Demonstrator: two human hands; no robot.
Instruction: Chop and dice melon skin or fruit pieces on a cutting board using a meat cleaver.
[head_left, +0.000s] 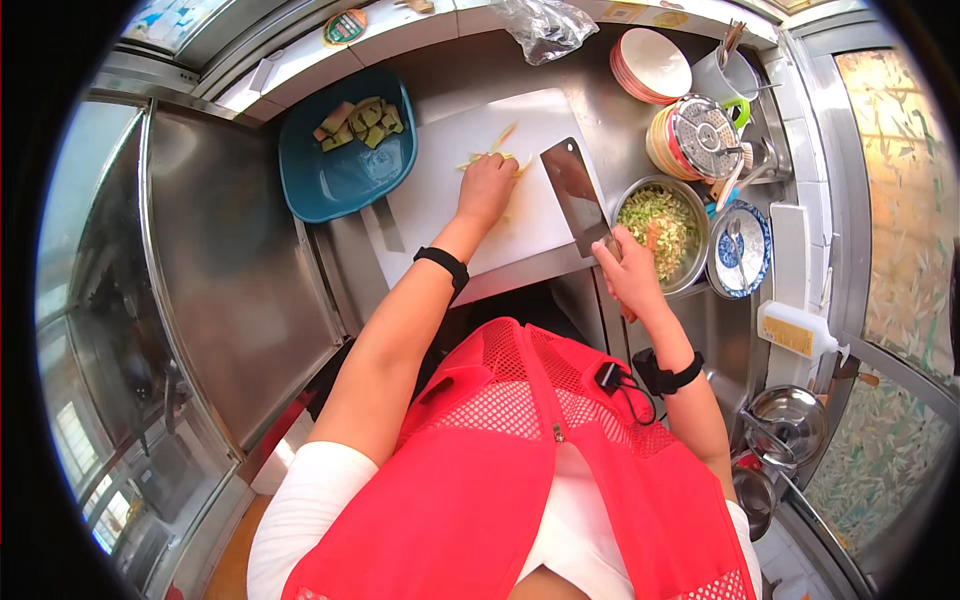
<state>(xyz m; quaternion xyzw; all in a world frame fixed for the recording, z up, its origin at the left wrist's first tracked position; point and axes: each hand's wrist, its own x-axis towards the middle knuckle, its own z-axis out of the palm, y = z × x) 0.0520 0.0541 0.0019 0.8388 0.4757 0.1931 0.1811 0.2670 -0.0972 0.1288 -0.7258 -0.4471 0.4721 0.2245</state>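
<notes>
My right hand (628, 268) grips the handle of a Chinese cleaver (574, 191), whose broad blade lies flat-looking over the right side of a white cutting board (442, 139). Near the board's middle, my left hand (489, 184) rests its fingers on thin pale-green strips (504, 136), perhaps rind; how many are under the fingers is hidden. At the upper left, a blue plastic basin (349, 184) holds chunks of green and pinkish rind (360, 121). Just right of the cleaver, a steel bowl (703, 262) contains finely chopped green and pale pieces (652, 225).
Behind the steel bowl stand stacked red-rimmed bowls (651, 64), a round steel grater or steamer disc (706, 135) and a utensil holder (724, 79). A blue-patterned plate (750, 259) with a spoon is at the right. A plastic bag (547, 30) hangs over the back ledge; a bottle (795, 330) lies right.
</notes>
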